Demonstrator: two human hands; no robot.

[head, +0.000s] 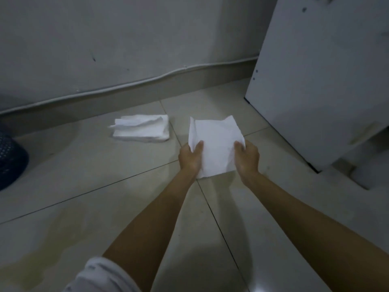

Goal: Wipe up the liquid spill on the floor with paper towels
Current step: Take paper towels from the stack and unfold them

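Note:
A white paper towel sheet (214, 144) is held up above the tiled floor by both of my hands. My left hand (189, 159) grips its left edge and my right hand (247, 158) grips its right edge. A stack of folded paper towels (141, 129) lies on the floor to the left, near the wall. A yellowish liquid spill (42, 256) spreads over the tiles at the lower left, well apart from the held sheet.
A dark perforated basket (10, 159) stands at the left edge. A white cabinet panel (315, 81) rises at the right, with its base close to my right hand. The wall and skirting board (147, 89) run behind the towel stack.

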